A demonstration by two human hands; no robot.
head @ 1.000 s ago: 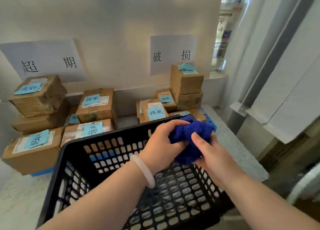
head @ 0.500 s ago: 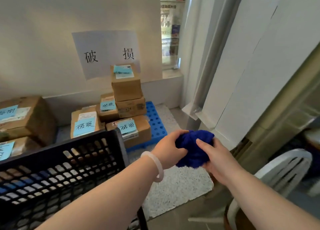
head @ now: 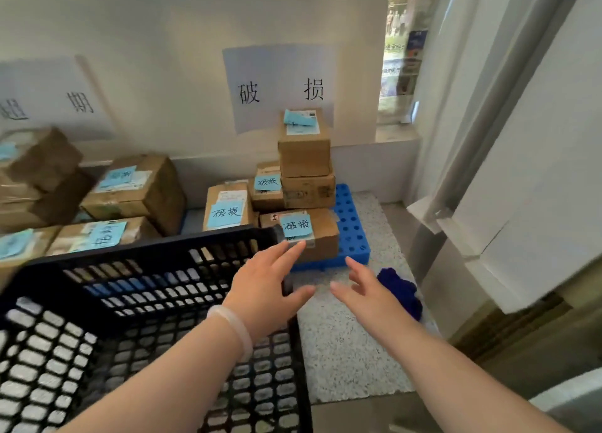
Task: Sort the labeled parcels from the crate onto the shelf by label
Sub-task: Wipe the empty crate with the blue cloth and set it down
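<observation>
Black crate [head: 146,250] corner under L hand [head: 264,289]; R hand [head: 368,294] over slab [head: 342,351]; both spread, empty.

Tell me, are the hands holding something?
Nothing is held. The left hand and right hand are open, and the fuzzy dark blue cloth lies on the speckled white ledge.

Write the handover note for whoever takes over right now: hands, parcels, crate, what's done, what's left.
Left hand: open, fingers spread over the black crate at its right corner, holding nothing.
Right hand: open, empty, over the speckled slab.
Blue cloth: beside the right hand, in neither hand.
Parcels with 破损 notes stand on the blue pallet under the 破损 sign; more parcels at left.
Done: no parcel shows in the crate.
Left: check the crate parts behind the arms.
</observation>
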